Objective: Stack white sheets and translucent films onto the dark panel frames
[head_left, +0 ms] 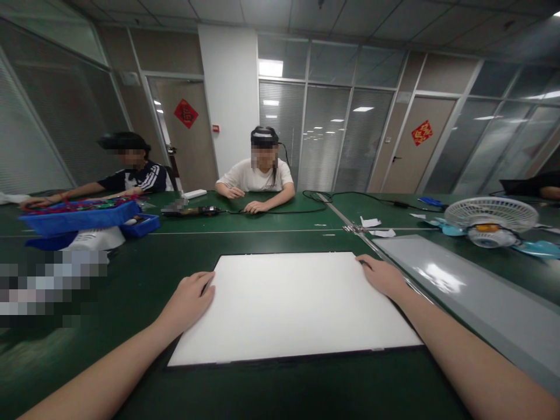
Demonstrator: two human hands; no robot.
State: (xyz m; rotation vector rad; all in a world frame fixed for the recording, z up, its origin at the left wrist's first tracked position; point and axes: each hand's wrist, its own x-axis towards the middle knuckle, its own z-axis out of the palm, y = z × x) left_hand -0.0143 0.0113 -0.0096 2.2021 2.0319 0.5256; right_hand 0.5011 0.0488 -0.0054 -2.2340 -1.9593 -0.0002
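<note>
A white rectangular panel [293, 306] with a thin black border lies flat on the green table in front of me. At its left edge, my left hand [191, 297] grips the side, thumb over the white face and the other fingers along the border. My right hand [380, 274] is closed at the far right corner, its fingertips on the edge there. Part of each hand's grip is hidden under or behind the panel's rim.
Right of the panel lies a glossy grey sheet [472, 291], with a fan [490, 219] beyond it. Blue bins [79, 219] with cables stand at the left. Two people [262, 175] sit across the table [280, 391]. Paper scraps [371, 222] lie by a metal seam strip.
</note>
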